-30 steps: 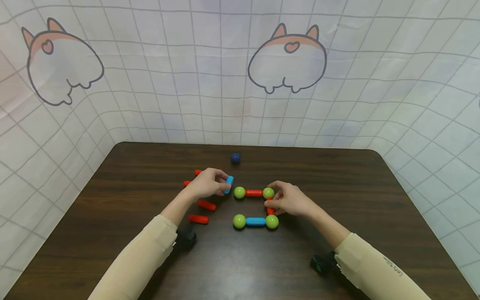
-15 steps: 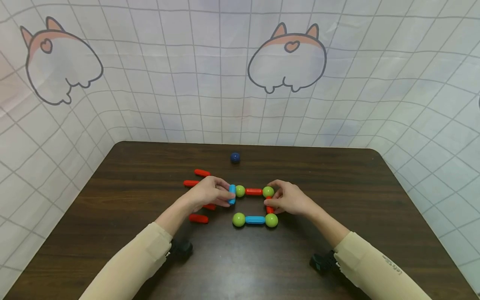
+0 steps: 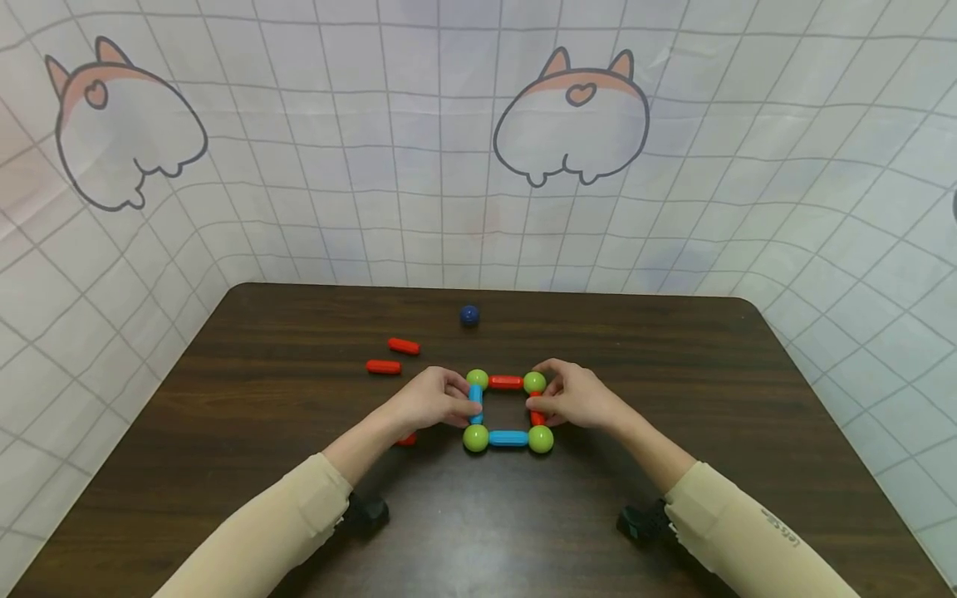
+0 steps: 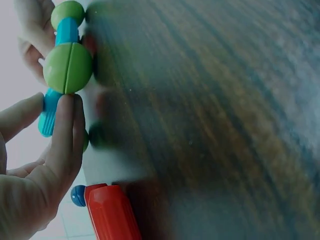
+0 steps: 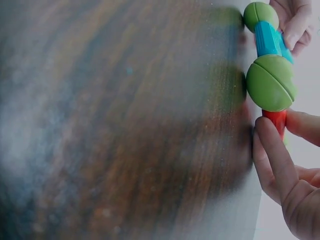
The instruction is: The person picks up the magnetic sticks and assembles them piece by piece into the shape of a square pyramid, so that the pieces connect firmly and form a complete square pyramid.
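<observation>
Pinching a sky-blue plastic rod (image 3: pixel 476 392) in the grip of the left hand (image 3: pixel 435 399), between the near-left and far-left of four lime-green plastic balls (image 3: pixel 476 438); cannot tell whether seated on both. Pinching a red plastic rod (image 5: pixel 274 119) in the grip of the right hand (image 3: pixel 577 399), between the two on the right. With loose red rods (image 3: pixel 384 366) left and a dark-blue ball (image 3: pixel 469 316) far on the dark-brown wood-grain desk (image 3: pixel 478 531).

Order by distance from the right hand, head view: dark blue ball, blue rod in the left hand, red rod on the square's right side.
1. Red rod: pinched by the right hand.
2. Blue rod: across the square, in the left hand.
3. Dark blue ball: beyond the square, toward the far edge.
</observation>
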{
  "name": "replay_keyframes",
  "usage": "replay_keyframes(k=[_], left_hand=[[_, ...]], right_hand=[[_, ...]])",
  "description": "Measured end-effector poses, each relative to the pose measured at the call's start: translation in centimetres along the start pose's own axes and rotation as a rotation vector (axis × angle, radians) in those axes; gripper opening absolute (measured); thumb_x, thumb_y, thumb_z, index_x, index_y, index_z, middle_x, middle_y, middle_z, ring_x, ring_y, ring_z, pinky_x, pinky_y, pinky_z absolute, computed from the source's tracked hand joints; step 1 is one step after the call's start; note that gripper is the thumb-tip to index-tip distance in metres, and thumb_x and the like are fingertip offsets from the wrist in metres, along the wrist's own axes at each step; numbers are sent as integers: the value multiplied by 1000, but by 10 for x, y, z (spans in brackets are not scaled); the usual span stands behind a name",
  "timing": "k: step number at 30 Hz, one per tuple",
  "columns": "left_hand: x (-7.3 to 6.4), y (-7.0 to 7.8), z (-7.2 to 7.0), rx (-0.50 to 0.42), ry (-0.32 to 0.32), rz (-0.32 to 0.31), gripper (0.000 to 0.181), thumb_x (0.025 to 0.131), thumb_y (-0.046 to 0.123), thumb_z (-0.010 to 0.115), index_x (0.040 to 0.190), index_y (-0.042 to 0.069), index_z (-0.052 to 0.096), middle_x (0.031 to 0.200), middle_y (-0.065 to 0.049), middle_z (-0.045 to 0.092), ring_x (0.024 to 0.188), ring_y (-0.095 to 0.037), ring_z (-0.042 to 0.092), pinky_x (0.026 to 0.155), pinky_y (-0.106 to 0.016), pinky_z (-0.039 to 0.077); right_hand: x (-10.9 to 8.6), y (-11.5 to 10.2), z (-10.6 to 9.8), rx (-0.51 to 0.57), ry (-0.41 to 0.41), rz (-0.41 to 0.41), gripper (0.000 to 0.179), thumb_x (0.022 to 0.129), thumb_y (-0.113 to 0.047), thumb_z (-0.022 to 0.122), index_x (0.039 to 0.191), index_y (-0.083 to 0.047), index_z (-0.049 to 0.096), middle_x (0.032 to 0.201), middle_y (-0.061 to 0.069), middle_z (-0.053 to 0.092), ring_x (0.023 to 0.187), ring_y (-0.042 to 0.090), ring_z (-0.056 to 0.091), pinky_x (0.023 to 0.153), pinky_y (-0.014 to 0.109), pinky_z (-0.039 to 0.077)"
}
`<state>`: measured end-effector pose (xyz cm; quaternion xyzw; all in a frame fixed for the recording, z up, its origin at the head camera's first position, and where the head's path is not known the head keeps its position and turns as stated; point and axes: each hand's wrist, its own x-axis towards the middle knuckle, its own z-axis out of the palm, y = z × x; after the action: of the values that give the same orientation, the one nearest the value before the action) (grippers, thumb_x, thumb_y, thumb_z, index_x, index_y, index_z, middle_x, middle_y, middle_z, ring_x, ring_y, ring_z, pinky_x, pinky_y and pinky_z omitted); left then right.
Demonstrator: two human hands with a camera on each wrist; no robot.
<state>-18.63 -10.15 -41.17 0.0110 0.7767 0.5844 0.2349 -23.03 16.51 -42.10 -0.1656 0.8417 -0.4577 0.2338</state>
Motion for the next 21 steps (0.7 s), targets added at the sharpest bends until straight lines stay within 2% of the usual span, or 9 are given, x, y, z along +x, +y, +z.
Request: replay_keyframes(k=[9,16,21], left_hand=[[1,-3,4,102,47,-14,43,95,12,75,127,-12,60,94,-9,74,83,-22,75,82,-37,59],[1,-3,6,161,72,-30,45,94,17,77,126,-11,62,97,-8,74,84,-21,75,90,-41,57],[2,-4,7,182,85,-25,43,94,18,77,124,-10,64,98,-8,74,84,-20,75,90,-40,57]], right_hand=[[0,0,0,3,7,8,56,93,-12,78,141,0,51,92,15,64,71,24,72,68,37,61],[0,2,1,7,3,2,56,94,-12,78,141,0,51,93,15,64,71,24,72,68,38,61],[0,3,1,13,-1,-2,56,94,-12,77,142,0,51,93,15,64,71,24,72,68,37,61]])
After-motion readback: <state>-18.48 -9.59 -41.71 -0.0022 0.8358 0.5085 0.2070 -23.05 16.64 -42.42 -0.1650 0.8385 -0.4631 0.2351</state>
